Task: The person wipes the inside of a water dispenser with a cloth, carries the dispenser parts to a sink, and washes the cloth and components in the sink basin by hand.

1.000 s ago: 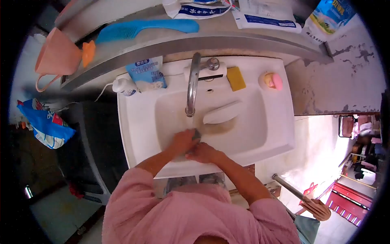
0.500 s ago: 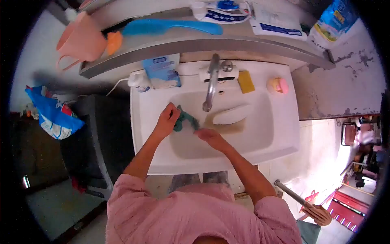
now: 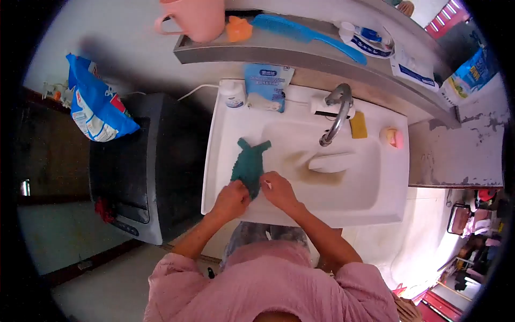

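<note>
Lying on sink's (image 3: 221, 145) left side, near front-left corner: green cloth (image 3: 249, 163), upper end loose. Left hand (image 3: 232, 200): grip closed on lower end. Right hand (image 3: 279, 192): at cloth's edge, closure unclear. Possible fault: cloth sliding onto brownish patch (image 3: 321, 179); cause, smooth slope.

It looks like a home washroom: a white ceramic washbasin (image 3: 343, 201) with a curved chrome tap (image 3: 343, 115), and a blue plastic comb (image 3: 306, 35) and pink plastic mug (image 3: 199, 19) on the far shelf.
</note>
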`<state>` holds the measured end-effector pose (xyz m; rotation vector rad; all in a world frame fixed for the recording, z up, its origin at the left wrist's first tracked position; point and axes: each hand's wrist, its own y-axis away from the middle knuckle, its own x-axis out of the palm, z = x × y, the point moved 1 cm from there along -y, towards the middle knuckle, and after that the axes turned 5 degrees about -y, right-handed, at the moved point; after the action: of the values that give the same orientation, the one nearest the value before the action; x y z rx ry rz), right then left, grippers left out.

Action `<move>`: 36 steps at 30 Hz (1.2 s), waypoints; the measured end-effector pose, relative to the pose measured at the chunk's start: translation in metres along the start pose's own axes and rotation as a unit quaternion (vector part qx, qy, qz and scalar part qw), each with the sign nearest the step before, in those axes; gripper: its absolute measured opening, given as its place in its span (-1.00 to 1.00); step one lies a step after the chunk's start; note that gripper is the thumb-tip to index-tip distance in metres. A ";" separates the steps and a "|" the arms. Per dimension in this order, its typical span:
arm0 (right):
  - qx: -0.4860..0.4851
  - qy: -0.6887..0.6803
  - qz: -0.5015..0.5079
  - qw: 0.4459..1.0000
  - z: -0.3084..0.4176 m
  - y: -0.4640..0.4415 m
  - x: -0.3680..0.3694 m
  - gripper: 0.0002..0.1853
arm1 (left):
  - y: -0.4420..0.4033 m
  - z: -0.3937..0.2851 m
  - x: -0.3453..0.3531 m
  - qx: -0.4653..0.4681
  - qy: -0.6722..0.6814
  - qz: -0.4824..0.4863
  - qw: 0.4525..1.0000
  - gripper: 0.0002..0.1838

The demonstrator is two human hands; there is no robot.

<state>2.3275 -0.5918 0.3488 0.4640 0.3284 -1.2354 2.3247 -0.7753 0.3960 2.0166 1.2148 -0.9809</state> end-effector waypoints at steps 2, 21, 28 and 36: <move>0.010 -0.057 -0.110 0.992 0.008 0.017 0.002 -0.54 | -0.005 0.003 0.000 -0.009 -0.025 -0.048 0.998 -0.85; -0.210 0.242 0.060 0.945 0.023 0.035 0.044 -0.41 | -0.077 0.041 0.029 0.137 -0.176 -0.068 0.973 -0.76; -0.164 0.228 0.132 0.951 0.027 0.051 0.046 -0.49 | -0.024 0.016 0.034 0.112 -0.173 -0.101 0.973 -0.76; -0.162 0.078 0.026 0.983 -0.010 0.035 0.014 -0.69 | -0.092 0.008 0.014 0.109 -0.013 -0.101 0.989 -0.92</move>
<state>2.3653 -0.5897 0.3392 0.2861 0.6359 -1.0725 2.2434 -0.7362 0.3705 2.0669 1.3686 -1.2821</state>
